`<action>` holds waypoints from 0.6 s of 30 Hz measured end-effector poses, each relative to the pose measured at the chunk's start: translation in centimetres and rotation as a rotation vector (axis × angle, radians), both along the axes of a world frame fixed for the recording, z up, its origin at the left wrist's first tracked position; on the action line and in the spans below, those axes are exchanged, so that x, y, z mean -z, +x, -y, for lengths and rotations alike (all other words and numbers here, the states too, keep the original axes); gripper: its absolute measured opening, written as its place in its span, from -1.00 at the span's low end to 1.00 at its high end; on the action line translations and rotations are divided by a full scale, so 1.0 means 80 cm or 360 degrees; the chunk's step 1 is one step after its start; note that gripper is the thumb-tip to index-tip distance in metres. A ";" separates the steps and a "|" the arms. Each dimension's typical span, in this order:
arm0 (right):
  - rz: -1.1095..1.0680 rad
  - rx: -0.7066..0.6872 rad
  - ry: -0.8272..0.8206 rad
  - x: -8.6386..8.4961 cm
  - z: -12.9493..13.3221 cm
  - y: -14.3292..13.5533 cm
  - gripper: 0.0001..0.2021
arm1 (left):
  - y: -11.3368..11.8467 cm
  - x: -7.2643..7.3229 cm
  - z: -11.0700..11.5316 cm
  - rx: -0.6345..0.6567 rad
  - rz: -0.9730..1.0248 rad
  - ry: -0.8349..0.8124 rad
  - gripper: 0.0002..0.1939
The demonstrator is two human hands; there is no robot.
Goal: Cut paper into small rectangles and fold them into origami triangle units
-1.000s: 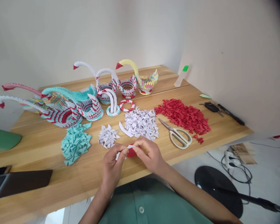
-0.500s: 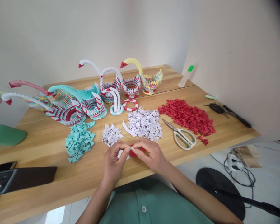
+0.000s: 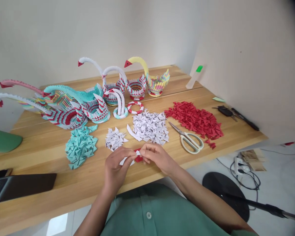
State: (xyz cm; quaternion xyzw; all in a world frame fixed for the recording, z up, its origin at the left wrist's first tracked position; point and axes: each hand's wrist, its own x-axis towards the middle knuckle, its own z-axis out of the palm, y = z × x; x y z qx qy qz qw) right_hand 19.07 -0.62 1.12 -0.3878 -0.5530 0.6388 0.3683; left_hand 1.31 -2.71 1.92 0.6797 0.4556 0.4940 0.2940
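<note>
Pale wall (image 3: 137,29) at back, wooden table (image 3: 72,186) in front w/ lots of folded-paper stuff on it. L hand (image 3: 116,160) & R hand (image 3: 159,159) meet nr the front edge, thumb & finger of each in a narrow pinch. B/w their fingertips: small white paper piece (image 3: 138,152); exact fold too small to tell. Red object (image 3: 138,159) shows just below it, partly hidden by R hand; can't tell if touching. White paper (image 3: 126,161) shows under L hand, mostly covered.

Beyond hands: curved white strip (image 3: 133,133) right by big white pile (image 3: 151,127), w/ small white pile (image 3: 115,139) to its L. Teal pile (image 3: 81,147) further L, red pile (image 3: 194,119) on R, scissors (image 3: 201,144) flat in front of it.

Swan models (image 3: 157,87) w/ arched necks stand at back & L; red-and-white ring (image 3: 135,112) lies flat nr them. Far L: dark device (image 3: 29,188), cut off by view edge. Far R: keys (image 3: 225,110) & black pen (image 3: 247,120). Floor, R side: white power strip (image 3: 240,167), black round base (image 3: 218,190).
</note>
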 end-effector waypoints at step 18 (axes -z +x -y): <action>0.0641 0.0128 0.1089 -0.017 0.002 0.004 -0.79 | 0.008 0.004 0.004 -0.0088 0.0256 -0.0486 -0.81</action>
